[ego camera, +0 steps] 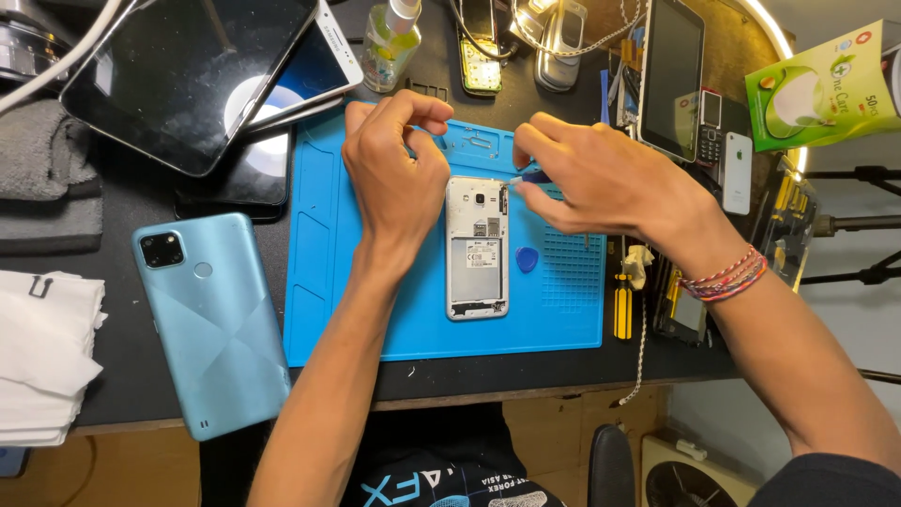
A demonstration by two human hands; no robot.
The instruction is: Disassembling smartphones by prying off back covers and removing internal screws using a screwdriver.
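Head view: an opened white smartphone (477, 247), back cover off, lies face down mid blue repair mat (328, 282). Left hand (394, 174), fingers curled together, presses its upper left edge, likely to steady it. Right hand (601, 178) pinches a small blue-tipped tool (531, 176) at the phone's top right corner. A blue pick (526, 259) lies just beside.

Phone (477, 248): white, back cover off, lying face down on blue mat (347, 310), long axis pointing away from person. Camera lens near top end, card slots below it, battery bay open with label visible. Small tool (533, 176): blue tip, touching phone's upper right edge. Blue pick (526, 259): flat on mat, just right of phone.
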